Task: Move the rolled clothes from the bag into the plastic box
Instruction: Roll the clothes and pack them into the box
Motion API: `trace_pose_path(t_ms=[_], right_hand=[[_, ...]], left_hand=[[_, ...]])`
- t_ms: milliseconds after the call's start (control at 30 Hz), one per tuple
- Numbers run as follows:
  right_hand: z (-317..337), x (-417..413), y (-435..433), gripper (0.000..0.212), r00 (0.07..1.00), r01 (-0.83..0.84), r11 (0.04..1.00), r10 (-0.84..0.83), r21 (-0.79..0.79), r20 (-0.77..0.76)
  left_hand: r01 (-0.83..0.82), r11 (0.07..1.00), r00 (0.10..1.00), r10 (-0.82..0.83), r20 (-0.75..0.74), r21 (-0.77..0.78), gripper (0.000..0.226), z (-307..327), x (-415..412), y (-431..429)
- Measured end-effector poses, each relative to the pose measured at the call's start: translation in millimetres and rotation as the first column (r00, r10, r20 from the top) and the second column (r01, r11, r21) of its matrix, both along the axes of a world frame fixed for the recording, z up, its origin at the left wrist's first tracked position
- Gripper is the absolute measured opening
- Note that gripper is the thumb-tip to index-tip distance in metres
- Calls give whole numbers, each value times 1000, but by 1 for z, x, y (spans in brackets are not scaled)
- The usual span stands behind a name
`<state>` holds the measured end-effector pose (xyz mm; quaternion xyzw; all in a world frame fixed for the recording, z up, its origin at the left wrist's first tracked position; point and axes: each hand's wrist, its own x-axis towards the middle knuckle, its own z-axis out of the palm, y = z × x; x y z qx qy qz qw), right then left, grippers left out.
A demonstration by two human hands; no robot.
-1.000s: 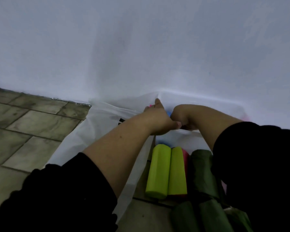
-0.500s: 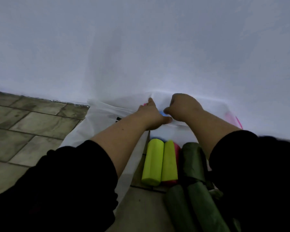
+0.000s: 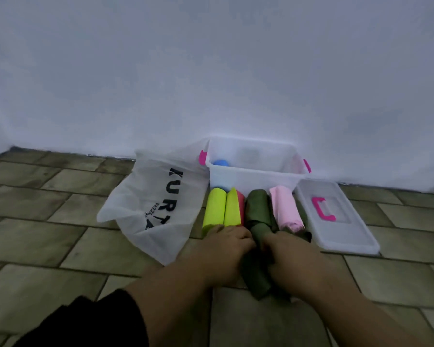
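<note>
Dim, bluish cast; soft blur throughout; wide-angle bending at edges.

Lid (image 3: 348, 236): clear plastic, lying flat on the floor at right, far end close to the wall. Pink handle (image 3: 322, 209) set in a recess in its top. Floor (image 3: 48, 221): grey-brown rectangular tiles in a staggered pattern, with dark joints. Wall (image 3: 211, 71): plain white, meeting the floor along a dark seam.
</note>
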<state>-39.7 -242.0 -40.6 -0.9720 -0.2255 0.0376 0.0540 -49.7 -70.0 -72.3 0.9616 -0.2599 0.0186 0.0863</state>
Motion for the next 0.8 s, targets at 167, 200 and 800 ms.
trace_pose_path(t_ms=[167,200,800], right_hand=[[-16,3,-6,8,995,-22,999,18,42,94],[-18,2,-6,10,995,-27,999,23,45,95],[-42,-59,39,40,996,-87,983,91,162,-16]], left_hand=[[-21,970,992,-10,128,242,43,0,-4,-4],[-28,961,989,-13,146,276,42,1,-5,-4],[-447,892,883,452,-129,64,67,-11,-62,31]])
